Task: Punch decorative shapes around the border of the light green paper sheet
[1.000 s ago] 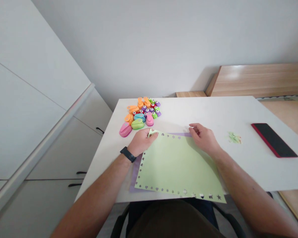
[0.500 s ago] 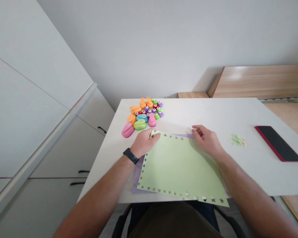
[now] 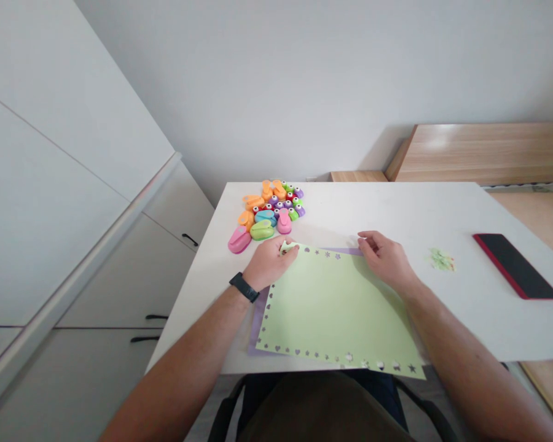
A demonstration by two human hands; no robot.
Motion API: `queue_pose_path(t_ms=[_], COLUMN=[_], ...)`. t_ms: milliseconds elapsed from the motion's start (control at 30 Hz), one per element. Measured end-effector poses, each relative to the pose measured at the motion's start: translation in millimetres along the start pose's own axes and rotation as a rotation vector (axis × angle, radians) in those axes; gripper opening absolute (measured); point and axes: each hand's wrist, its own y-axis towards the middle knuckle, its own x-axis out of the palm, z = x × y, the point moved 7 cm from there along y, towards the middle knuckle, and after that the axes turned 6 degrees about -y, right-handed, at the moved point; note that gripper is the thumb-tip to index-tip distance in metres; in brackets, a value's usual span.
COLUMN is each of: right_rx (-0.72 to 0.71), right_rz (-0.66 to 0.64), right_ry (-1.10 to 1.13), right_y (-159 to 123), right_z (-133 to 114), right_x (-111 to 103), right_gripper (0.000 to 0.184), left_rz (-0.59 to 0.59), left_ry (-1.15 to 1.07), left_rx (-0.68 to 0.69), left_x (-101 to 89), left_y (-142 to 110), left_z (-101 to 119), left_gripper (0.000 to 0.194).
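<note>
- Your left hand (image 3: 270, 264): thumb and fingers pinching the far left corner of the green sheet; black wristband (image 3: 244, 287) on the wrist.
- Your right hand (image 3: 387, 261): fingers loosely curled at the sheet's far right corner, which they cover; you cannot tell from this view whether they grip the paper.
- Green sheet (image 3: 332, 307): one, pale, in front of you between both forearms; small holes, among them hearts, flowers and stars, along its far, left and near edges; near right corner overhanging the table's edge.
- Purple sheet (image 3: 260, 310): one, beneath the green, showing along its left side and in a strip at the far edge.
- Coloured punches (image 3: 262, 229): clustered beyond your left hand; pink, green, blue, orange, red and purple.
- Paper cut-outs (image 3: 442, 259): small pale-green heap, right of your right hand.
- Black slab (image 3: 516, 267): red-edged, flat, farther right.
- Table (image 3: 396, 209): white, bearing all the above items.
</note>
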Motion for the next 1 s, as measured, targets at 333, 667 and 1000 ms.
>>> queue_pose_path(t_ms=[333,667,1000], right_rx=[-0.020,-0.027,-0.014], right_rz=[0.003,-0.003,-0.013], right_ry=[-0.059,-0.091,-0.095], right_y=[0.8,2.3,3.3], right_z=[1.4,4.4,7.0], right_x=[-1.6,-2.8,-5.0], right_gripper=[0.036,0.038,0.035], left_rz=[-0.011,-0.033,-0.063], left_ry=[-0.021,-0.018,-0.025], left_rx=[-0.069,-0.072,-0.045], left_x=[0.0,0.3,4.4], left_y=[-1.2,-0.8,-0.2], left_z=[-5.2,-4.6,-5.6], left_gripper=[0.036,0.026,0.026])
